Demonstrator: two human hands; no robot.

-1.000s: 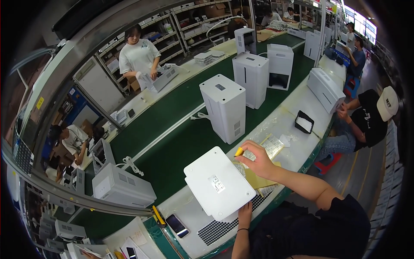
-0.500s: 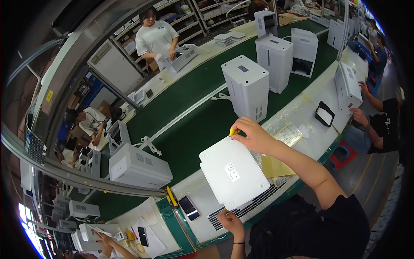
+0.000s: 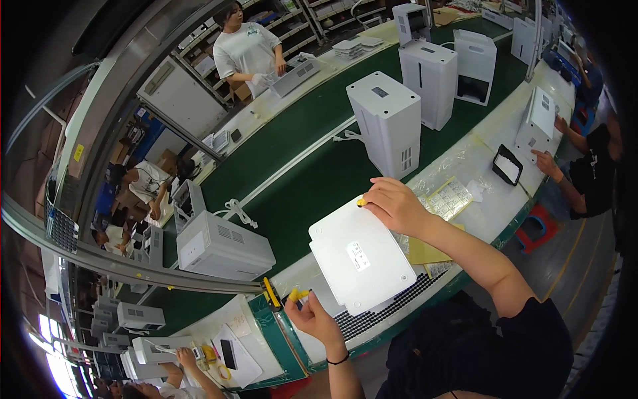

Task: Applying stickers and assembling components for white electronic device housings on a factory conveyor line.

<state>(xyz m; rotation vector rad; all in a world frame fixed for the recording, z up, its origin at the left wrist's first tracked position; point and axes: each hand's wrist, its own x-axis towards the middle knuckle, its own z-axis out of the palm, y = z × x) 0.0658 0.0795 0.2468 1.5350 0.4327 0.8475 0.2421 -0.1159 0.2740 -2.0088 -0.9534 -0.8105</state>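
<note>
A white rectangular panel (image 3: 345,266), probably the underside of an appliance, faces up in front of me. It bears a small printed label (image 3: 357,256) and round marks at its corners. My right hand (image 3: 397,206) curls over its far corner, with a yellow-covered fingertip pressed against the edge. Left of the panel and apart from it, my left hand (image 3: 311,320) is raised, its yellow-covered fingertips drawn together. Anything between them is too small to make out. Under the panel's near edge lies a sheet of small round black pads (image 3: 372,318), partly hidden by it.
A yellow-and-black cutter (image 3: 272,294) lies beyond my left hand. Tall white appliances (image 3: 385,123) stand on the green belt (image 3: 286,206). On the right are a sticker sheet (image 3: 449,198), yellow paper (image 3: 425,251) and a black tray (image 3: 506,165). Co-workers handle similar units around the line.
My left hand has moved from the black-pad sheet up and left, covering the phone. My right hand has shifted slightly and stays at the panel's far corner.
</note>
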